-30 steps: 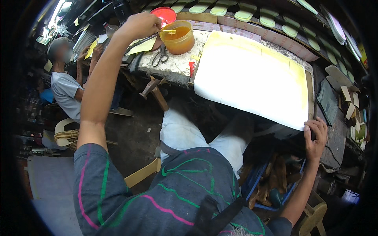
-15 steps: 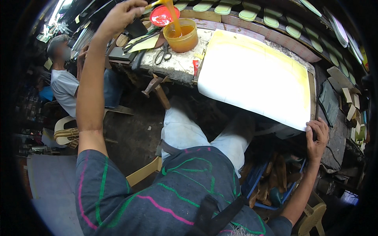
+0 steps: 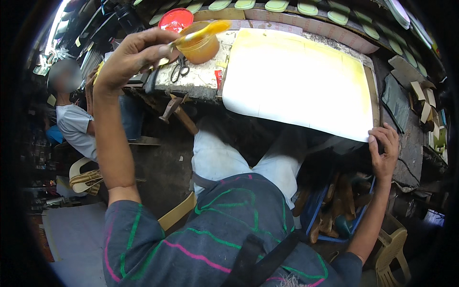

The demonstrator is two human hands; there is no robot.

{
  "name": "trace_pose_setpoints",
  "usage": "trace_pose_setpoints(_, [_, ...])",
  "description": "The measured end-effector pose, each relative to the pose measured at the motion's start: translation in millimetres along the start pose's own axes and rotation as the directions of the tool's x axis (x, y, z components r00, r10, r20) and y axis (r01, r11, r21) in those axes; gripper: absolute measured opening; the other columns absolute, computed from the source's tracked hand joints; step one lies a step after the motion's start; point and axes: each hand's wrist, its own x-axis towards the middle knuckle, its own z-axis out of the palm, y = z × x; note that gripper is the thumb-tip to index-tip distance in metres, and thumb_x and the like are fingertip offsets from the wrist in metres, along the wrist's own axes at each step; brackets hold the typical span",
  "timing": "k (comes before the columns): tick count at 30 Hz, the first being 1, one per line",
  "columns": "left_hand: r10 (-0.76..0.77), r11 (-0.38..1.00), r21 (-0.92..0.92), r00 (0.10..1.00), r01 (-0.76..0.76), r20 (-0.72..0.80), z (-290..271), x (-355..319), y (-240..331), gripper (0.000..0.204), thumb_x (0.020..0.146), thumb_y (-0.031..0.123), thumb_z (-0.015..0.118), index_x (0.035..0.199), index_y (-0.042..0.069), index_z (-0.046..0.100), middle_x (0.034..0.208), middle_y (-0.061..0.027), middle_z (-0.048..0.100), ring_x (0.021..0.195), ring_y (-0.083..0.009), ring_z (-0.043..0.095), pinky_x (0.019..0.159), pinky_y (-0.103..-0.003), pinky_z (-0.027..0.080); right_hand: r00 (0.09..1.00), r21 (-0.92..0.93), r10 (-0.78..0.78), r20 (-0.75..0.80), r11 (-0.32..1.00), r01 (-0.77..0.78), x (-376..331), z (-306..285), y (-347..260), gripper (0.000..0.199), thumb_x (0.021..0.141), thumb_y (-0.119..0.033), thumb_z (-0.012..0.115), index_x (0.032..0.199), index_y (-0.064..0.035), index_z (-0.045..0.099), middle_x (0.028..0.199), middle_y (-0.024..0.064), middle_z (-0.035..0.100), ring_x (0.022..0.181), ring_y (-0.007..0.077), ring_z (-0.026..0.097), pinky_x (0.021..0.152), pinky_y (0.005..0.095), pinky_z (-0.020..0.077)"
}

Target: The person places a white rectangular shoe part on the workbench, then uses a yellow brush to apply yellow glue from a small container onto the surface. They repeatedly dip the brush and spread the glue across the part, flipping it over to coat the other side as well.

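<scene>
"Sheet (image 3: pixel 299 86), big, white and yellow! Where is it?"

"To the right of the left hand (image 3: pixel 136 55). The right hand (image 3: pixel 385 150) touches its near right corner. I can't tell if that hand is pinching."

"What else is near the left hand?"

"An orange tub (image 3: pixel 201 51) just right of it, a red lid (image 3: pixel 176 19) past it, and scissors (image 3: pixel 180 71) at its right too."

"And its grip?"

"Narrow! Thumb and fingers pinch a brush (image 3: pixel 210 29), its gooey orange end pointing right."

Blown-out glare on white sheet (image 3: pixel 296 86)
</scene>
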Motion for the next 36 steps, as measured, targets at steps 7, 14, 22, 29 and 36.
trace_pose_setpoints(7, [0.226,0.896,0.441,0.915,-0.059,-0.335,157.5,50.8,19.3,0.026,0.102,0.017,0.067,0.124,0.015,0.079,0.097,-0.0131,0.073,0.089,-0.0277,0.072,0.083,-0.042,0.058,1.000,-0.028,0.008,-0.003,1.000,-0.008,-0.4,-0.5,-0.6,0.013,0.094,-0.014,0.076,0.106,-0.0088,0.080,0.113,0.0059,0.075,0.133,0.0333,0.060,0.116,0.0486,0.0443])
trace_pose_setpoints(14, [0.029,0.630,0.709,0.902,0.318,-0.431,201.0,40.9,-20.2,0.021,0.102,0.016,0.064,0.116,0.014,0.080,0.099,-0.0125,0.068,0.096,-0.0351,0.071,0.084,-0.048,0.058,0.999,-0.016,0.012,-0.030,1.000,-0.013,-0.5,2.6,1.5,0.011,0.095,-0.015,0.075,0.103,-0.0092,0.080,0.110,0.0052,0.076,0.132,0.0337,0.061,0.115,0.0486,0.0452])
trace_pose_setpoints(22, [0.113,0.474,0.819,0.900,0.323,-0.421,195.2,46.9,-16.5,0.021,0.101,0.018,0.065,0.116,0.015,0.081,0.101,-0.0106,0.069,0.098,-0.0329,0.072,0.083,-0.047,0.058,0.998,-0.031,0.007,-0.066,0.999,-0.009,0.6,2.9,-4.2,0.009,0.092,-0.010,0.077,0.101,-0.0098,0.080,0.108,0.0046,0.076,0.131,0.0316,0.063,0.114,0.0494,0.0458])
trace_pose_setpoints(29, [0.072,0.532,0.820,0.955,0.209,-0.289,246.0,86.4,29.9,0.023,0.099,0.016,0.066,0.115,0.014,0.081,0.097,-0.0129,0.071,0.087,-0.0340,0.074,0.079,-0.046,0.059,0.995,-0.017,0.023,-0.098,1.000,-0.025,2.5,0.8,-6.1,0.010,0.089,-0.009,0.079,0.099,-0.0093,0.080,0.106,0.0044,0.076,0.126,0.0324,0.066,0.115,0.0512,0.0452])
trace_pose_setpoints(36, [0.224,0.570,0.818,0.973,-0.079,-0.063,320.1,142.5,88.7,0.023,0.095,0.013,0.067,0.115,0.011,0.079,0.095,-0.0154,0.071,0.088,-0.0330,0.075,0.076,-0.046,0.061,0.994,-0.027,0.011,-0.111,1.000,-0.014,0.1,-0.2,-1.3,0.009,0.091,-0.013,0.079,0.099,-0.0100,0.079,0.104,0.0036,0.076,0.125,0.0312,0.067,0.118,0.0562,0.0431])
